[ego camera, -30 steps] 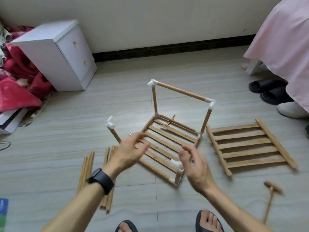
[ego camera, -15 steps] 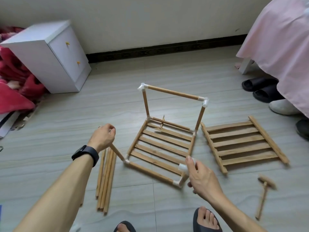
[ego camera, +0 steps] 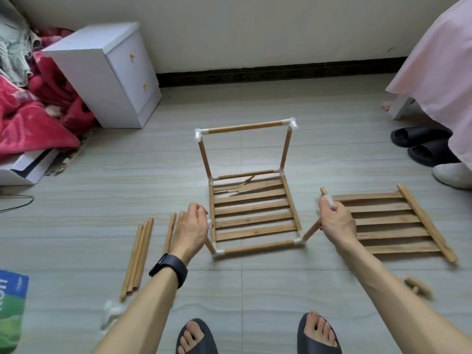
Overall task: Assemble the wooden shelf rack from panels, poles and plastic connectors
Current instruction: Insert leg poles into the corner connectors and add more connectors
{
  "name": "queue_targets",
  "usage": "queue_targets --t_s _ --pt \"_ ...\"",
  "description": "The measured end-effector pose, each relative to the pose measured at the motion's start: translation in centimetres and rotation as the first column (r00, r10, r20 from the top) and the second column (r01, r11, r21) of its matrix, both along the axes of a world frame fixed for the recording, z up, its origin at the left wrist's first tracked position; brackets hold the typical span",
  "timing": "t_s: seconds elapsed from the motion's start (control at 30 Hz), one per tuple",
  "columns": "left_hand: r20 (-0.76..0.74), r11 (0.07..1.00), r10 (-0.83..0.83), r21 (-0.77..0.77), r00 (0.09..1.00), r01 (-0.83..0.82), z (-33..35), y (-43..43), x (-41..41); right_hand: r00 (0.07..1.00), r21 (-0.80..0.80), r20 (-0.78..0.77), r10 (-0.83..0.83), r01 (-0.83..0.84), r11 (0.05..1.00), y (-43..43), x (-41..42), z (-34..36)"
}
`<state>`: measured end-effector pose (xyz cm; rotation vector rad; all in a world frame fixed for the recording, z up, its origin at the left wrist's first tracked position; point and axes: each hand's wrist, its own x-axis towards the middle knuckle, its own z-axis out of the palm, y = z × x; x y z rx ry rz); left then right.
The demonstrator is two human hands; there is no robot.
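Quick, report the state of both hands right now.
Left hand: closed, gripping the rack's front-left pole.
Right hand: closed, gripping the front-right pole just below its white connector.

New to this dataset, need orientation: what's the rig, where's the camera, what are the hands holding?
No robot here: a person works with bare hands, and the one camera sits on their head, looking forward and down at the floor. The left hand, wearing a watch, grips the near-left pole of a half-built rack. The right hand grips the near-right pole, with a white connector at its fingers. The rack is a slatted panel framed by poles, with an arch of poles standing at its far edge. To the right a spare panel lies flat; to the left lie loose poles. A white cabinet stands further back.
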<state>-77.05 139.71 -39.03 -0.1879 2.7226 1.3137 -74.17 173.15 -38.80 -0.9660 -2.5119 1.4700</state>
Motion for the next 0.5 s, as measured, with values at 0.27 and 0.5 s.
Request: queue_targets --t_s 0.27,0.5 --pt "-0.108 0.999 0.040 0.008 0.993 -0.040 -1.8 0.2 1.1 0.993 0.020 -0.106 -0.050 0.052 0.998 -0.8 5.3 -1.8" --pt "-0.067 0.998 0.047 0.032 0.997 -0.045 -0.4 1.4 0.7 0.995 0.069 -0.065 -0.072 0.077 0.995 0.0 2.3 -1.1"
